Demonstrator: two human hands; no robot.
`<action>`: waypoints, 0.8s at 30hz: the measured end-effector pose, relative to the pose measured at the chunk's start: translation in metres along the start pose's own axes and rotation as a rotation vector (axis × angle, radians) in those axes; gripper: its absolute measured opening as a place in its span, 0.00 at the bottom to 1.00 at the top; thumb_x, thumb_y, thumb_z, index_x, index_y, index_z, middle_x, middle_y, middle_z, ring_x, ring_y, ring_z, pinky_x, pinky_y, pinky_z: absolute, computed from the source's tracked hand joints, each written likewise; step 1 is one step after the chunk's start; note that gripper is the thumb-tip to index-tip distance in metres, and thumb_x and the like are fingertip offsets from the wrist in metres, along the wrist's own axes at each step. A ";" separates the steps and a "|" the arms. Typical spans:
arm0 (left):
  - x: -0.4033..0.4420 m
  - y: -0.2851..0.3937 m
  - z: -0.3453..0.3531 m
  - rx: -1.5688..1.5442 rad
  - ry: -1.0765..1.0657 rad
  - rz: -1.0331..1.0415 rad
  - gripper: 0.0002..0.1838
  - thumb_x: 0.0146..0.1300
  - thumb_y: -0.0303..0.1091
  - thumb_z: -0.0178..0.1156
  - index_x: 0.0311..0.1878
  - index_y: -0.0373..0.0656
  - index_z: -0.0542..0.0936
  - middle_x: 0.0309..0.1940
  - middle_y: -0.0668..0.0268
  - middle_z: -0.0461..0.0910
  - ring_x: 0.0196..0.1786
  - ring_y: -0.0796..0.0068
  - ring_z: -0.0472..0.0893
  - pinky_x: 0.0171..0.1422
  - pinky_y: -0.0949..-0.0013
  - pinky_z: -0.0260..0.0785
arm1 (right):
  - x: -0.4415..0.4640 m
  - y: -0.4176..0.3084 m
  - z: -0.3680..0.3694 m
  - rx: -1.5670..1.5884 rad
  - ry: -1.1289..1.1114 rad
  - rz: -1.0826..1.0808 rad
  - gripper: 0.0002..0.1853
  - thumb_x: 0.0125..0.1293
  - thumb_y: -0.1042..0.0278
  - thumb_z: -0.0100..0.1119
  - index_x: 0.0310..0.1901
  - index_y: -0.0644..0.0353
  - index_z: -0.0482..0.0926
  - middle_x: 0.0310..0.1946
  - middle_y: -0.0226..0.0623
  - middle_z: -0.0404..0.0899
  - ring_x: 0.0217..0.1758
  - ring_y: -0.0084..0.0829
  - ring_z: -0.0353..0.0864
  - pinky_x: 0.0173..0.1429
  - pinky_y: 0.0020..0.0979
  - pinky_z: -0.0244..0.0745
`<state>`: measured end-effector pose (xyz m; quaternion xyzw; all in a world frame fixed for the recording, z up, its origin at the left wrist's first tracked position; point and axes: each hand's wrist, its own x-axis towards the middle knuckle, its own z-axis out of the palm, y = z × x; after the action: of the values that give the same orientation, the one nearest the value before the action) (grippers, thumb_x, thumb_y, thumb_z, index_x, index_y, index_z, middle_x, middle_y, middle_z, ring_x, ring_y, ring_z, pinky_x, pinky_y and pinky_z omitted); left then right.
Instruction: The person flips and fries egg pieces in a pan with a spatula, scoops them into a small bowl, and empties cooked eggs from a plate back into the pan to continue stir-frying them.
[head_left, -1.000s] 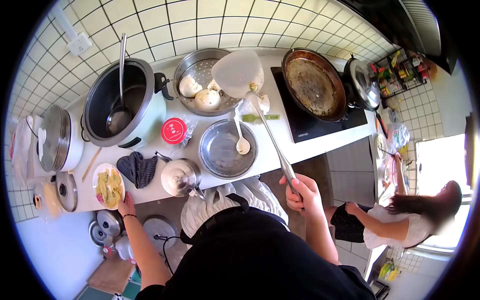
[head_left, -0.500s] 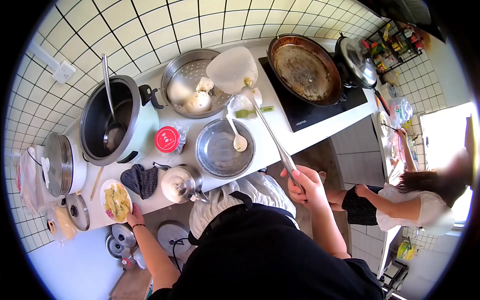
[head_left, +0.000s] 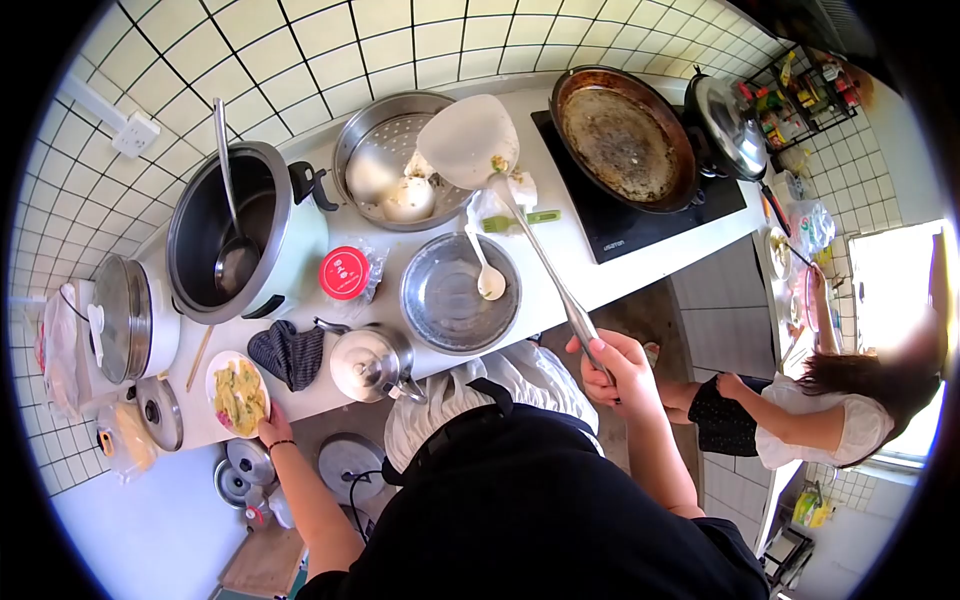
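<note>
My right hand [head_left: 617,372] is closed round the handle of a metal spatula [head_left: 466,142], whose broad blade is raised over the counter. Some food bits cling to the blade near its neck. Behind the blade, partly hidden by it, a steamer pot [head_left: 352,140] with a perforated insert holds pale round lumps. At the counter's front left, my left hand [head_left: 273,427] grips the rim of a white plate [head_left: 222,364] bearing yellowish food. Beside that plate lies a dark knitted cloth [head_left: 288,354]. A metal bowl [head_left: 425,320] contains a white spoon [head_left: 489,280].
A frying pan [head_left: 626,138] sits on the induction cooktop [head_left: 622,236]. A cooker pot [head_left: 305,235] with a ladle, a red-lidded jar [head_left: 344,273], a kettle [head_left: 366,365] and a green-handled brush [head_left: 520,221] stand on the counter. Another person [head_left: 825,405] works at the right-hand counter.
The view has shifted slightly, so the counter things appear a little further right. Both hands keep their holds on the spatula and the plate.
</note>
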<state>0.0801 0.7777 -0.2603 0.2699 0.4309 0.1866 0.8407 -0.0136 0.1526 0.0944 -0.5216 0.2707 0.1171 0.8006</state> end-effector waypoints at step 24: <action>-0.031 0.030 -0.013 0.159 0.160 0.296 0.18 0.68 0.33 0.45 0.55 0.33 0.74 0.48 0.58 0.79 0.47 0.64 0.79 0.50 0.71 0.76 | 0.006 -0.006 -0.003 -0.017 -0.024 -0.003 0.17 0.74 0.63 0.44 0.44 0.73 0.72 0.14 0.24 0.58 0.10 0.11 0.48 0.14 0.19 0.43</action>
<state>0.0490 0.7878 -0.2289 0.3802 0.4652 0.2944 0.7432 -0.0070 0.1468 0.0945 -0.5272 0.2591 0.1245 0.7996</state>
